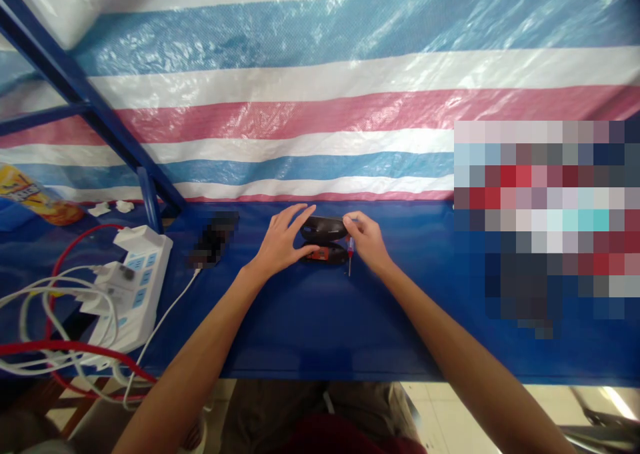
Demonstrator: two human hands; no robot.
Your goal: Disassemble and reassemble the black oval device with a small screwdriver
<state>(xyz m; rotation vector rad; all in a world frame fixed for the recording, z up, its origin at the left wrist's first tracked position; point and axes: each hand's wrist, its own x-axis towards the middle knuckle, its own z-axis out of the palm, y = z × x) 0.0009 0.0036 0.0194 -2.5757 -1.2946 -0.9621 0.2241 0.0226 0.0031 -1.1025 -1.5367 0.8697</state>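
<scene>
A black curved shell (325, 229), which looks like the upper cover of a computer mouse, is at the middle of the blue table. Closer to me lies the mouse's black base (337, 254), with a reddish circuit board (318, 254) exposed in it. My right hand (367, 237) pinches the right end of the shell between thumb and fingers. Spread around the left end of both halves, my left hand (283, 241) has its thumb by the base and its fingers by the shell. A small screwdriver (351, 247) with a purplish handle lies beside my right hand, its shaft toward me.
At left, a white power strip (150, 274) holds plugs with tangled white and red cables. A dark, partly blurred phone (215, 241) lies on a white cable. A yellow snack package (37, 194) and blue metal frame (120, 134) stand behind. Striped sheeting (300, 121) hangs at the back.
</scene>
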